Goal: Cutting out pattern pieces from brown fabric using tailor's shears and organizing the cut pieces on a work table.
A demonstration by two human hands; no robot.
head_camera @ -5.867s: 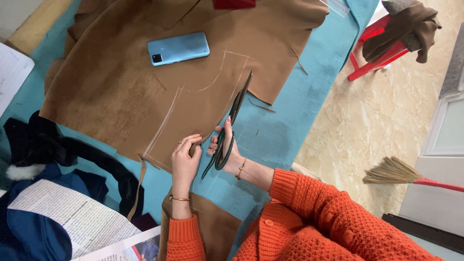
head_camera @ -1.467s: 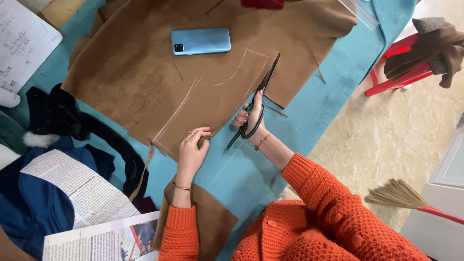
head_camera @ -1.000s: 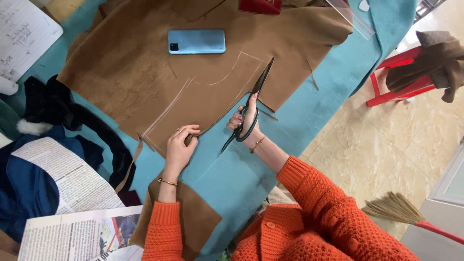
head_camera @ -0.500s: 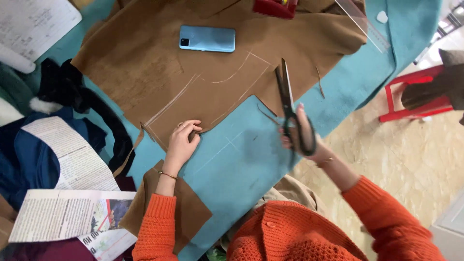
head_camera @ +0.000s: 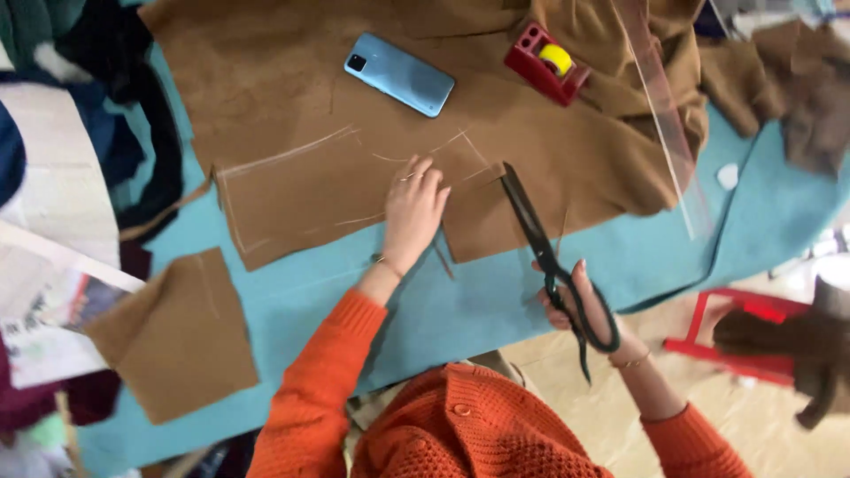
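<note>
A large brown cloth (head_camera: 292, 97) with pale chalk lines lies spread on a teal table cover (head_camera: 478, 301). My left hand (head_camera: 413, 209) rests flat on the cloth, fingers apart, beside a chalked corner near its cut edge. My right hand (head_camera: 586, 301) grips the handles of big black scissors (head_camera: 540, 243). The blades are together and point up toward the cloth's edge, their tip just right of my left hand. Both arms wear orange knit sleeves.
A light blue phone (head_camera: 399, 74) and a red tape dispenser (head_camera: 546, 62) lie on the cloth at the back. A clear ruler (head_camera: 666, 124) slants at right. A cut brown piece (head_camera: 177, 332) and papers (head_camera: 44, 292) lie at left; a red stool (head_camera: 753, 336) stands at right.
The view has swung round and closer. My right hand drew the scissors out of the cloth and to the right, then back toward its edge. My left hand slid further onto the cloth.
</note>
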